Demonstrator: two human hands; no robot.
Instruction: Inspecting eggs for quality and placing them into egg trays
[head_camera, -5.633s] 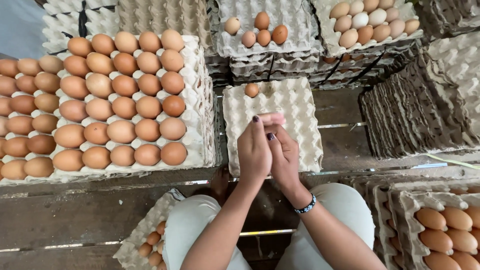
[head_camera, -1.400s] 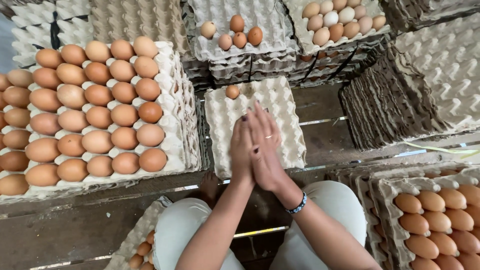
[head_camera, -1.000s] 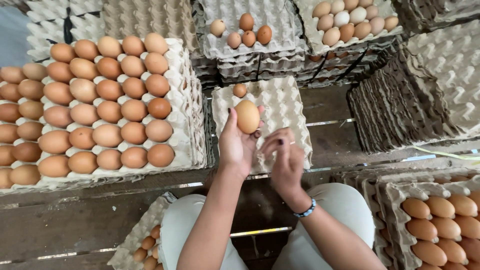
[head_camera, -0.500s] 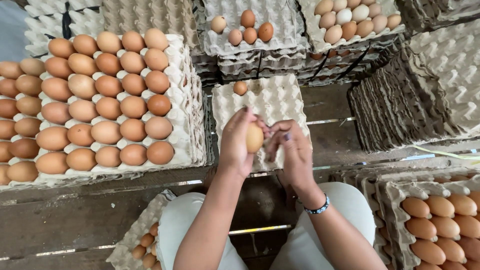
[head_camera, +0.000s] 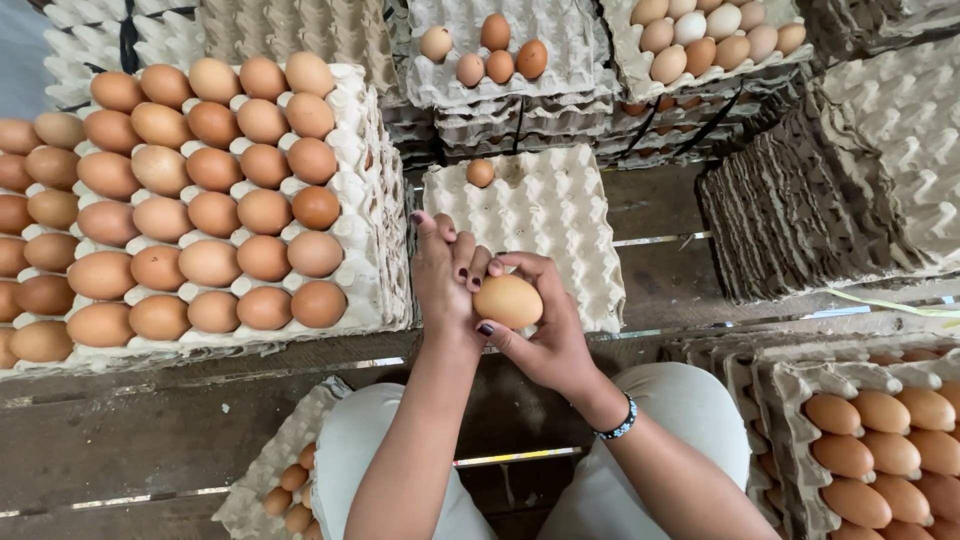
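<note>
To your left sits the big grey pulp tray packed with brown eggs (head_camera: 372, 250). Ahead lies a smaller grey pulp tray (head_camera: 560, 225) holding one small brown egg (head_camera: 481, 173) in its far corner. Over its near edge your right hand (head_camera: 540, 335) curls, thumb beneath, around a tan egg (head_camera: 508, 301). Your left hand (head_camera: 440, 280) stands fingers-up, pressed against it (holding nothing itself).
</note>
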